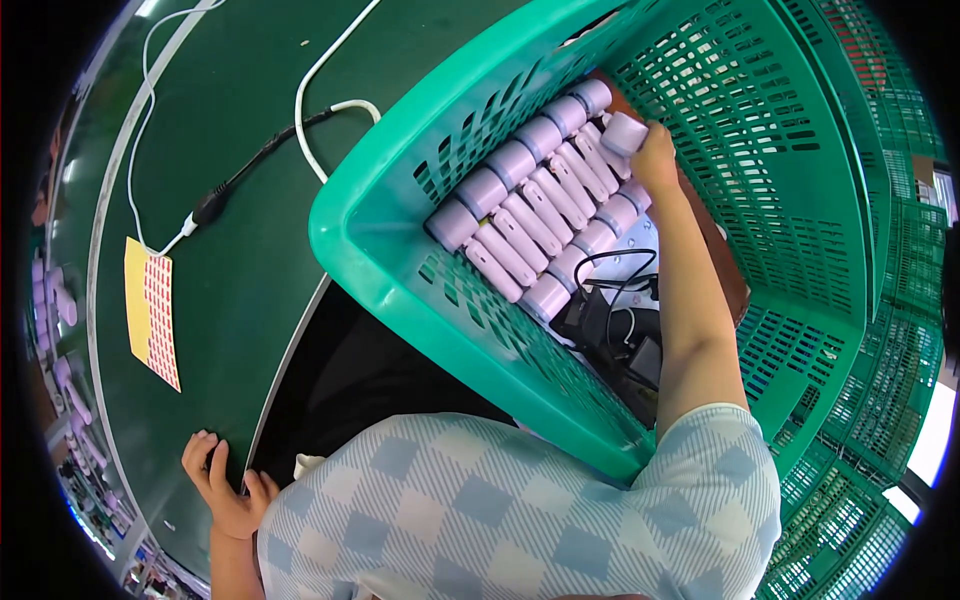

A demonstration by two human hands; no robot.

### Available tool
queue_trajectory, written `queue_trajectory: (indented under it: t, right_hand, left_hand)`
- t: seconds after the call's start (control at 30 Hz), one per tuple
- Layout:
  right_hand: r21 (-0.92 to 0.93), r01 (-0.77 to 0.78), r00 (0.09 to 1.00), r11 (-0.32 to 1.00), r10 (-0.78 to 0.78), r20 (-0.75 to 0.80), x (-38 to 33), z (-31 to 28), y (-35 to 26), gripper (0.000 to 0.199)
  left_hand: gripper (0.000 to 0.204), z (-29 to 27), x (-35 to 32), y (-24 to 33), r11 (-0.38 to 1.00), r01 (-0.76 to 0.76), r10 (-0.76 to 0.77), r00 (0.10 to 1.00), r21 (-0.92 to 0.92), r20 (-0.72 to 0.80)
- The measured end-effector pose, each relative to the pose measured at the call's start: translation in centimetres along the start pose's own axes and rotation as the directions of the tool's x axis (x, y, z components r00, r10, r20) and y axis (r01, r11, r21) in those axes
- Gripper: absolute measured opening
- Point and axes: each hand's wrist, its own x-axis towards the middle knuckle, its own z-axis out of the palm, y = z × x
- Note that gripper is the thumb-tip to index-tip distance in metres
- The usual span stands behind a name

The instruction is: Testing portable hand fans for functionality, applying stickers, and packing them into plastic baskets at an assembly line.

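While bracing with the left hand (pixel 222 478), fingers spread flat and holding nothing on the near edge of the dark green work surface (pixel 240 230), keep the body steady. Leave the yellow sheet of small red labels (pixel 152 312) at far left and the white cable with black connector (pixel 262 160) undisturbed. Inside the tilted green perforated plastic basket (pixel 400 250), follow the packed rows of pale lilac cylindrical devices (pixel 530 200). With the right hand (pixel 655 155) closed on one lilac device (pixel 626 132) at the far end, seat it against its neighbours. Avoid the black cables (pixel 615 320) at the near end.

Head-worn fisheye, close, straight down
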Motion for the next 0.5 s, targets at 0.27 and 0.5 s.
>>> queue_trajectory:
  t: [0.27,0.5]
  right_hand:
    - [-0.046,-0.037,0.997,0.998,0.034,-0.067,-1.5,-0.5,-6.1,0.053]
    - [0.964,-0.118,0.916,0.238,0.400,0.014,-0.8,-4.3,-1.7,0.048]
  left_hand:
    - [0.045,0.2,-0.1,0.1,0.999,0.002,-0.001,1.000,0.048,-0.020]
    - [0.043,0.3,-0.4,0.1,0.997,0.006,-0.005,1.000,0.075,-0.018]
